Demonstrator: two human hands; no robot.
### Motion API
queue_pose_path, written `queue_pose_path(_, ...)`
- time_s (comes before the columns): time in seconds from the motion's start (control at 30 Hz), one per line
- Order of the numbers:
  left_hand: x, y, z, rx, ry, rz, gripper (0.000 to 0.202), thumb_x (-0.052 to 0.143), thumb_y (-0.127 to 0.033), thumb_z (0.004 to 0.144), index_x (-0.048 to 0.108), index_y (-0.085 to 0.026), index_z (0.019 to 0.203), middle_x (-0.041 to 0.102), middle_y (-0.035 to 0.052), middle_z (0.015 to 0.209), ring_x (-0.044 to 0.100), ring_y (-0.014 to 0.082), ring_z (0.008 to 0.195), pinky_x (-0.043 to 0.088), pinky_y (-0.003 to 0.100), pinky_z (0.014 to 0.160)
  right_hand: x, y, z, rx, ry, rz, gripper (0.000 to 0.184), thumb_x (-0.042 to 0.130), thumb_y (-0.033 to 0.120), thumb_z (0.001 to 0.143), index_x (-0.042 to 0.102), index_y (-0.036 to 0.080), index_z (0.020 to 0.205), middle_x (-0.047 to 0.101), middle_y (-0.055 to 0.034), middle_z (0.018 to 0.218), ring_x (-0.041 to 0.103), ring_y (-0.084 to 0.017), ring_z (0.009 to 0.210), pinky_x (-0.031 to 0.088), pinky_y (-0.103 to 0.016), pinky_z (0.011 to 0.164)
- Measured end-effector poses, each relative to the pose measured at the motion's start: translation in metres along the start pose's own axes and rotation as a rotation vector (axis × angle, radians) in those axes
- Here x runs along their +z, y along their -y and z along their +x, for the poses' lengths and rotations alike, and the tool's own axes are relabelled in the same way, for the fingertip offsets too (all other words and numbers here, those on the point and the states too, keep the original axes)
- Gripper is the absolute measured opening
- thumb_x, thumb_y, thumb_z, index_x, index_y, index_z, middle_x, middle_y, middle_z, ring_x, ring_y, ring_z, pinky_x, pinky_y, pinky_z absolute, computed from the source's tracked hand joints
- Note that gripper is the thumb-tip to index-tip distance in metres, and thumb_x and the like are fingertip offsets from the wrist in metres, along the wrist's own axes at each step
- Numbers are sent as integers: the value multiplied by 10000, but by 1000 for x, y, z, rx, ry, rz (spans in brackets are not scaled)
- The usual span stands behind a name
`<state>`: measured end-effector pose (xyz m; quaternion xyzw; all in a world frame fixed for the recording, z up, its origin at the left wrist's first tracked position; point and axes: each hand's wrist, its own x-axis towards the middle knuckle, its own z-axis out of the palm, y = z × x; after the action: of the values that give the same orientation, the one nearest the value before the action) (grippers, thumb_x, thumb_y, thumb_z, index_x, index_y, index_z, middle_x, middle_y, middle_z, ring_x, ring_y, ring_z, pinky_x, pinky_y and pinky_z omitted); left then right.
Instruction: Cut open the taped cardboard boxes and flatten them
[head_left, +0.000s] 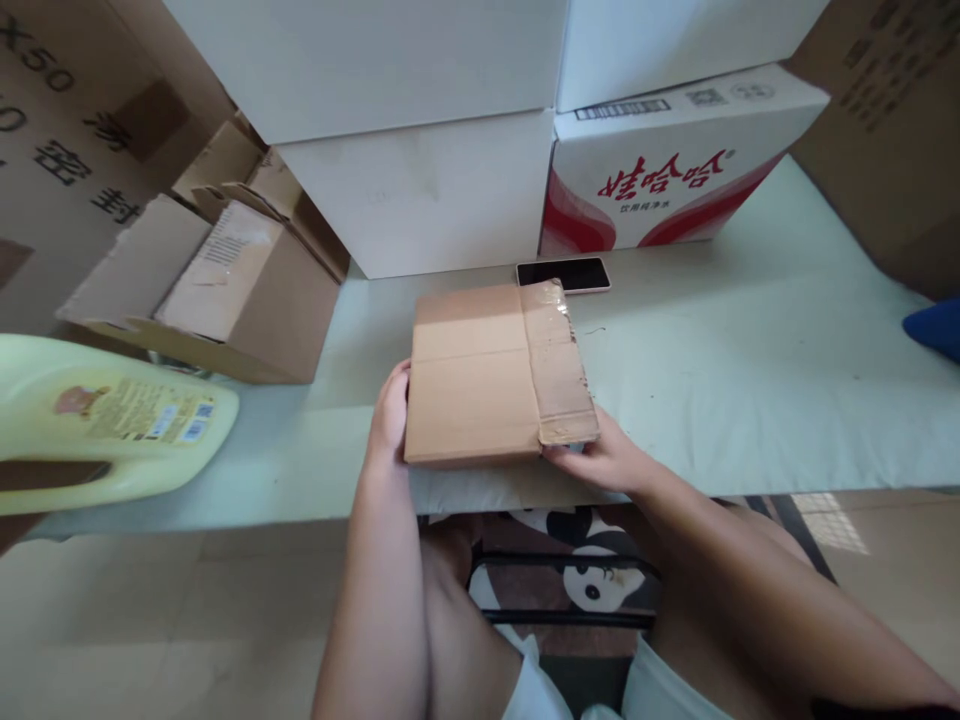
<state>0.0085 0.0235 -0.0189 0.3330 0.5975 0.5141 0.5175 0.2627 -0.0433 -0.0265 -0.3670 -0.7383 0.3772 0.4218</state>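
A brown cardboard box [472, 375] is between my two hands at the front of the cloth-covered table, with a flap [559, 365] along its right side. Shiny tape shows at the flap's far corner, and its edge looks torn. My left hand [391, 412] grips the box's left side, its fingers partly hidden behind the cardboard. At the near right corner, my right hand [600, 455] holds the box from below, with fingers under the flap. Just beyond the box lies a phone [564, 274], dark screen up.
Open cardboard boxes [281, 300] stand at the left, behind a pale yellow jug [172, 440]. White cartons [420, 200] are stacked along the back, one a red-printed carton [667, 180]. A blue object [934, 328] sits at the right edge. Large brown cartons flank both sides.
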Motion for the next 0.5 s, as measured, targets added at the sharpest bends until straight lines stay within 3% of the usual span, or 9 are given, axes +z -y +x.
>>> queue_pose_path(0.23, -2, 0, -2, -131, -19, -7, 322, 550, -486, 732, 659, -183, 736, 719, 51, 741, 697, 230, 844, 503, 289, 659, 3, -8, -6, 24, -50, -31, 516, 769, 465, 750, 578, 216, 1160, 675, -128, 1158, 656, -299, 1093, 546, -502, 968)
queue_pose_path(0.5, 3, -10, -10, -150, -40, -155, 411, 596, -552, 628, 648, -175, 785, 697, 55, 743, 697, 253, 869, 518, 324, 687, 7, -10, -5, 229, -185, 16, 557, 767, 508, 736, 567, 227, 1174, 720, -126, 1098, 698, -306, 1019, 584, -475, 865)
